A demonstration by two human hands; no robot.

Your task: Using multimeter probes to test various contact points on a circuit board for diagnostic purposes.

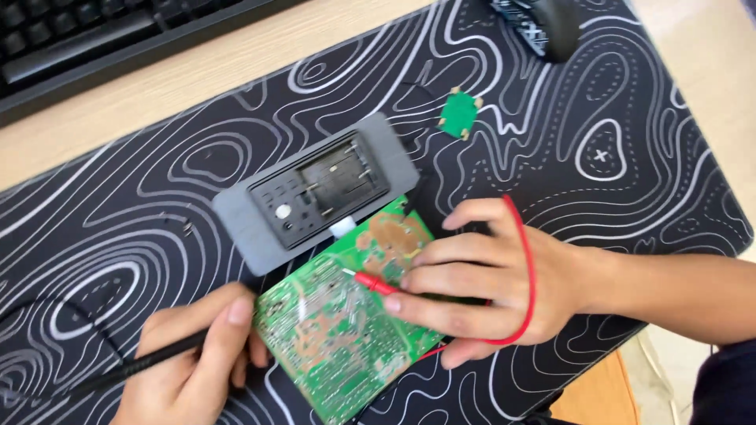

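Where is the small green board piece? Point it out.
In the head view, the small green board piece lies alone on the patterned desk mat, upper right of centre, beyond the grey meter case and below the dark mouse.

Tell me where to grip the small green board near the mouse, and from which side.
Take the small green board by its opposite long edges, coming straight down from above. It lies flat and alone on the patterned mat, so nothing crowds its sides, though its thinness may call for a fingertip pinch. Thin dark wires seem to run from it, so avoid that side. Both the left hand and right hand are occupied with probes.
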